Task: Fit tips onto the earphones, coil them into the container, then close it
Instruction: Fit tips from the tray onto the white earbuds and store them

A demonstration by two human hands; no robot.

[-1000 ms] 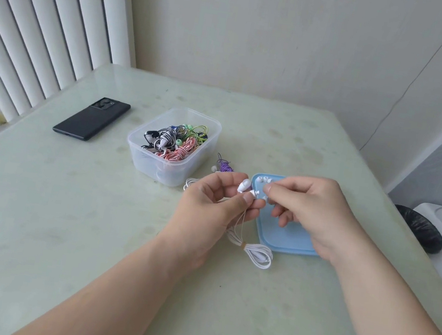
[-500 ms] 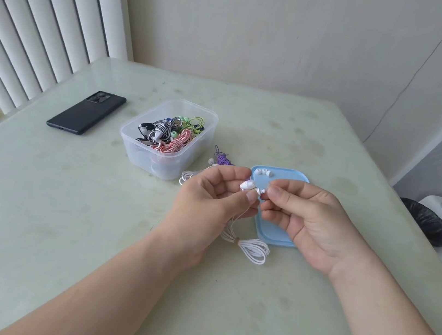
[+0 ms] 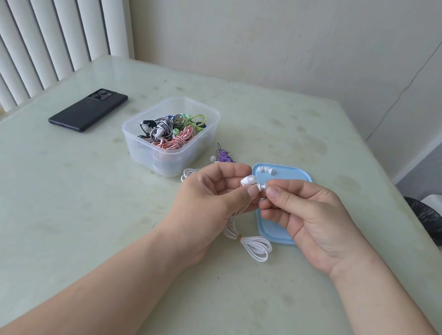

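Note:
My left hand (image 3: 210,194) pinches a white earbud (image 3: 248,180) between thumb and fingers. Its white cable (image 3: 255,245) hangs down and lies bundled on the table with a small band around it. My right hand (image 3: 307,214) holds a white ear tip (image 3: 263,186) against the earbud's nozzle. Under my right hand lies the blue lid (image 3: 284,174), with two loose white tips (image 3: 265,170) on its far end. The clear plastic container (image 3: 146,142) stands to the left, open, holding several coiled earphones in mixed colours.
A black phone (image 3: 88,109) lies at the far left of the pale green table (image 3: 61,229). A purple coiled earphone (image 3: 224,156) and another white cable (image 3: 188,174) rest between container and lid. A black bin (image 3: 429,224) stands beyond the table's right edge.
My hands have drawn a little closer to me, off the lid's far end. The tip in my right hand now meets the earbud held in my left.

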